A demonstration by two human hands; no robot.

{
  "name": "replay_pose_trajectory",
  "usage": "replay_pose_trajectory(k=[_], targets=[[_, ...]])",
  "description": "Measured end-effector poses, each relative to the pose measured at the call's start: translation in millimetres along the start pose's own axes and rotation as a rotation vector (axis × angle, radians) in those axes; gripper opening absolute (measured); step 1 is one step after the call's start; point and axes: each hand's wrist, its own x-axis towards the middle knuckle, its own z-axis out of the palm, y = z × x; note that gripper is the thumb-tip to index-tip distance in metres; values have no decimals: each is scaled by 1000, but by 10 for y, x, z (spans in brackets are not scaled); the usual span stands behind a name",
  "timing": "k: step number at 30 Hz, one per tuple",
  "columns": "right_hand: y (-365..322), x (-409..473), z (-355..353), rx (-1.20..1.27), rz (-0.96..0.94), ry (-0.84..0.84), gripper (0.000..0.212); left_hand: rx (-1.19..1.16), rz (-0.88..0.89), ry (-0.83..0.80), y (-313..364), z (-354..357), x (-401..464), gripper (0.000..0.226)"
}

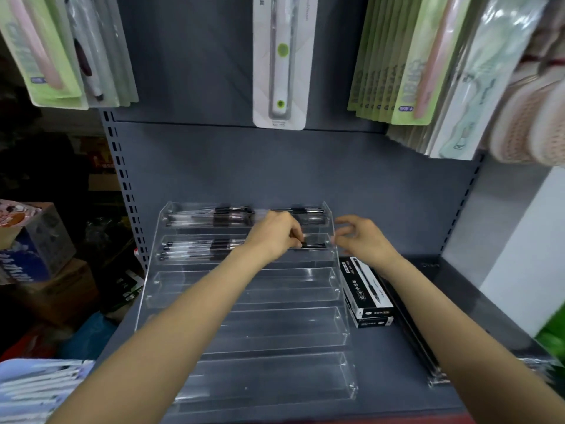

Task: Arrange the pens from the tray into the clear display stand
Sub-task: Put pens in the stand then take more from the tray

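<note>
Display stand: clear acrylic stand (247, 332), stepped in five tiers, glossy walls with sharp edges; stands on the grey shelf (397, 377).
Top tier: a row of pens (195, 216) with clear barrels and black grips, lying lengthwise.
Second tier: further pens (189, 249) of the same kind lying at the left end; black pen parts show at the right end, under the left hand.
Lower three tiers: transparent troughs, smooth and reflective.
Left hand: left hand (275, 237) reaches over the second tier, fingers curled and pinching what appears to be a dark pen (312, 245) at the right part of that tier; motion blur makes the exact hold uncertain.
Right hand: right hand (363, 238) hovers just beside the stand's right wall at second-tier height, fingers loosely curved and spread, holding nothing.
Pen boxes: two stacked black-and-white card boxes (365, 289), rectangular, printed with a pen picture, lying on the shelf just to the right of the stand.
Tray: a long clear tray (434, 377) lies along the shelf under the right forearm; its contents cannot be made out.
Backboard: matt grey metal panel (275, 166) with slotted uprights.
Hanging stock: carded packets in green and white (279, 56) above, glossy plastic blisters.
</note>
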Motion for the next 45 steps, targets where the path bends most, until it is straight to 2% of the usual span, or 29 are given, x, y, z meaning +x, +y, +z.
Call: replay_pose_trajectory(k=[9, 14, 16, 19, 21, 24, 28, 33, 39, 42, 45], targets=[[73, 65, -24, 162, 79, -106, 48, 165, 6, -100, 132, 33, 152, 16], [57, -38, -17, 96, 24, -44, 42, 107, -27, -105, 147, 34, 154, 16], [53, -103, -11, 20, -54, 40, 41, 25, -49, -50, 140, 48, 104, 14], [-28, -188, 11, -11, -192, 153, 37, -160, -115, 128, 137, 26, -67, 21], [-148, -267, 59, 11, -245, 127, 32, -273, -134, 258, 139, -19, -281, 26], [-403, -480, 263, 73, -300, 2, 26, -290, -141, 375, 66, -124, -710, 25], [-790, -831, 818, 93, -384, -122, 23, -234, -211, 459, -217, -362, -1469, 21], [-1278, -1411, 1836, 79, -424, -261, 23, -129, -395, 450, -929, -617, -2666, 16], [-1704, -2099, 3317, 11, -331, -463, 25, -177, -637, 353, -2017, -800, -4005, 13], [-1765, -2335, 3894, -59, -238, -606, 30, -156, -716, 276, -2456, -832, -4464, 16], [-1732, -2455, 4350, -147, -179, -654, 37, -135, -748, 184, -2857, -781, -4761, 19]])
